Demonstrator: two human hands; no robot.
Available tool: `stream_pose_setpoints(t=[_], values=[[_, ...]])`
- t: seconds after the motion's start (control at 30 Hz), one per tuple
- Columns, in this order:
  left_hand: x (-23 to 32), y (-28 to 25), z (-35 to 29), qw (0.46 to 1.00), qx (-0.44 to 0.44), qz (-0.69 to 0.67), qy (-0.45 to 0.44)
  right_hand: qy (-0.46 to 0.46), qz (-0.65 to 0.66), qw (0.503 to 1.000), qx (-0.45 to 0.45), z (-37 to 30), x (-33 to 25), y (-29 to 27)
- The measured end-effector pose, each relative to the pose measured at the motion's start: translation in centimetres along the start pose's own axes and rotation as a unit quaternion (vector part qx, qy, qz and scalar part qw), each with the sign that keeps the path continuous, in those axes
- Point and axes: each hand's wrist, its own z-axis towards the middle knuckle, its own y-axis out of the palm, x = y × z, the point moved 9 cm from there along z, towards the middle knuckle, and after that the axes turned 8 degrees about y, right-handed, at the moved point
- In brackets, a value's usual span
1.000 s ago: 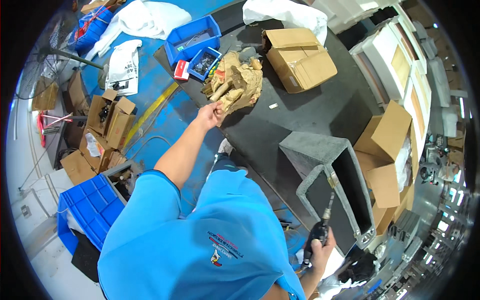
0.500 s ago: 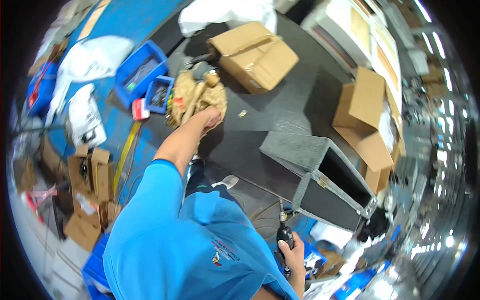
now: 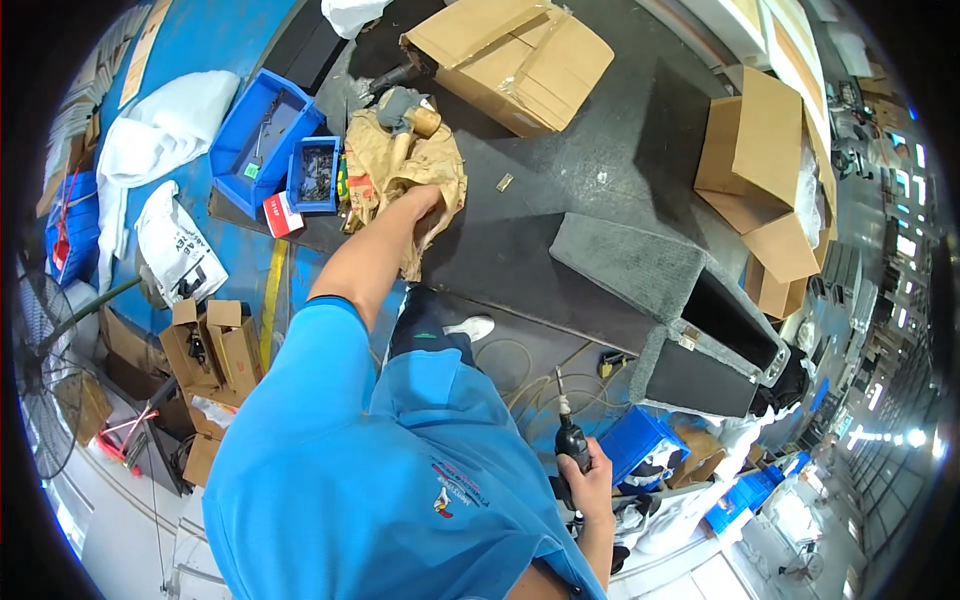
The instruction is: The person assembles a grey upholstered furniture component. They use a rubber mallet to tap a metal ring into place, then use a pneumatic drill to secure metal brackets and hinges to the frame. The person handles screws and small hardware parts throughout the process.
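My left hand point(image 3: 428, 203) reaches into a crumpled brown paper bag point(image 3: 450, 168) on the dark worktable, its fingers hidden by the paper. My right hand point(image 3: 592, 480) is wrapped around a black handheld power screwdriver point(image 3: 571, 442), whose bit points up and away from me. Beyond it, at the table's near edge, lies a grey carpet-covered box point(image 3: 630, 262) with a black hollow inside. A small metal fitting point(image 3: 688, 341) sits at a corner of the box. Between bag and box, a small brass-coloured metal piece point(image 3: 505, 182) lies flat on the table.
A taped carton point(image 3: 520, 75) stands at the far side; an open carton point(image 3: 745, 180) is at the right. Left of the bag are a large blue bin point(image 3: 240, 165), a smaller bin of screws point(image 3: 317, 178) and a red-and-white box point(image 3: 281, 216). Hoses point(image 3: 525, 385) lie on the floor.
My view has shifted, so the carpeted box and open carton appear farther right. The left hand has gone deeper into the paper bag. My right hand still grips the screwdriver.
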Motion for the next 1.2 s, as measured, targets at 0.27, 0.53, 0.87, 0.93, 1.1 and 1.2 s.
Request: stream_pose_setpoints(t=[0.27, 0.53, 0.87, 0.93, 1.1, 1.2], values=[[4.7, -3.4, 4.0, 0.975, 0.002, -0.212, 0.073, -0.035, -0.003, 0.999, 0.021, 0.2, -0.4, -0.4], [0.0, -6.6, 7.0, 0.887, -0.002, -0.438, 0.149, -0.029, -0.01, 1.0, -0.004, 1.2, -2.7, 0.4], [3.3, -4.3, -13.4, 0.889, 0.23, -0.046, 0.394, -0.086, -0.137, 0.986, 0.043, 4.1, -7.2, 0.8], [5.5, -0.3, -25.5, 0.774, 0.317, 0.215, 0.504, -0.098, -0.085, 0.99, 0.056, 6.0, -8.6, 1.5], [3.5, 15.3, -32.9, 0.774, -0.169, 0.106, 0.601, -0.212, 0.054, 0.971, 0.102, 11.1, -19.1, 3.5], [1.6, 17.3, -28.8, 0.896, -0.151, -0.105, 0.405, -0.21, 0.183, 0.96, 0.021, 14.4, -23.1, 5.6]])
